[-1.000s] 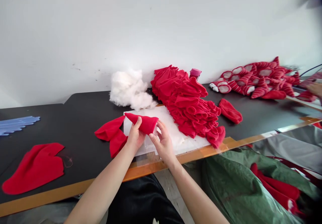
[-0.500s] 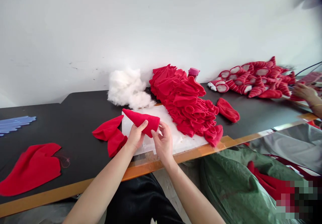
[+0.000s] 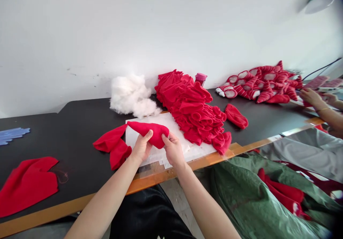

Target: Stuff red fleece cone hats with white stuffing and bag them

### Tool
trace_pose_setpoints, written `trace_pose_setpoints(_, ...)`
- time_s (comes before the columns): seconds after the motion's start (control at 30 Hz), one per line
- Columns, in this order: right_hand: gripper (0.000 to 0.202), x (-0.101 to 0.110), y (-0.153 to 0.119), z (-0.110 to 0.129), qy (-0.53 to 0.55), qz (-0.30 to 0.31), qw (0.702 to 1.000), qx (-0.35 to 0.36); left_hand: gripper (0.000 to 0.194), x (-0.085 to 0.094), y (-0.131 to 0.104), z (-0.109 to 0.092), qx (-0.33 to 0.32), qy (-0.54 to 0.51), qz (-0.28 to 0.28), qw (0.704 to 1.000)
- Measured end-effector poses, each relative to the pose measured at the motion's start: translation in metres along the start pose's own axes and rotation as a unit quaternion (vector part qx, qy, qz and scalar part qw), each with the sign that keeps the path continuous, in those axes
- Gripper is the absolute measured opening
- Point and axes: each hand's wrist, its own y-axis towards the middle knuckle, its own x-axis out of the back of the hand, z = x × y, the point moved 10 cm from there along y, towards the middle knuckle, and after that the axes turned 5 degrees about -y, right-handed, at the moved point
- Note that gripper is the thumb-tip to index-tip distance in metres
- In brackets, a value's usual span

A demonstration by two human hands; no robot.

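Observation:
Between my hands is a red cone-shaped fabric hat (image 3: 144,127), its pointed tip toward the left, held just above a white sheet (image 3: 187,151). My left hand (image 3: 143,145) grips its lower side with the thumb on top. My right hand (image 3: 173,147) pinches the wide end, thumb on the near face; the fingers behind are hidden. To the left lie folded red fabric pieces (image 3: 114,146). Behind the sheet sits a fluffy heap of white stuffing (image 3: 132,96), and beside it a long pile of red fabric pieces (image 3: 190,106).
A flat red piece (image 3: 29,185) and blue strips (image 3: 13,135) lie at left. One red piece (image 3: 236,116) sits right of the pile. Striped red stuffed pieces (image 3: 259,83) are heaped farther right, near a co-worker's hands (image 3: 312,97). Below the edge hangs a green bag (image 3: 241,196).
My right hand has closed further on the wide end, which now looks squeezed and rounded. The view has shifted slightly, showing more of the co-worker's hands.

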Motion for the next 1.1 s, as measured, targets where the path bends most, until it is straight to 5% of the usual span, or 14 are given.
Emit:
trace_pose_setpoints(0.13,0.038,0.003,-0.006,0.0,-0.069,-0.018,0.997,0.03,0.032,0.015,0.006,-0.012,-0.015,-0.03,-0.068,0.997)
trace_pose_setpoints(0.27,0.03,0.015,-0.018,0.024,-0.226,-0.123,0.957,0.136,0.019,0.023,0.006,-0.009,0.009,-0.076,-0.114,0.991)
trace_pose_setpoints(0.5,0.025,-0.023,-0.015,0.033,-0.319,-0.093,0.921,0.205,0.031,0.009,-0.004,0.005,0.022,-0.026,-0.055,0.998)
trace_pose_setpoints(0.73,0.017,-0.001,-0.013,0.025,-0.298,-0.13,0.932,0.158,0.023,0.028,0.007,-0.003,-0.004,-0.089,-0.115,0.989)
trace_pose_setpoints(0.9,0.031,-0.024,-0.021,0.022,-0.308,-0.036,0.935,0.175,0.031,0.02,0.005,0.0,0.014,-0.065,-0.078,0.995)
trace_pose_setpoints(1.1,0.034,-0.026,-0.012,0.03,-0.316,-0.086,0.924,0.199,0.03,0.012,0.0,0.002,0.02,-0.053,-0.057,0.997)
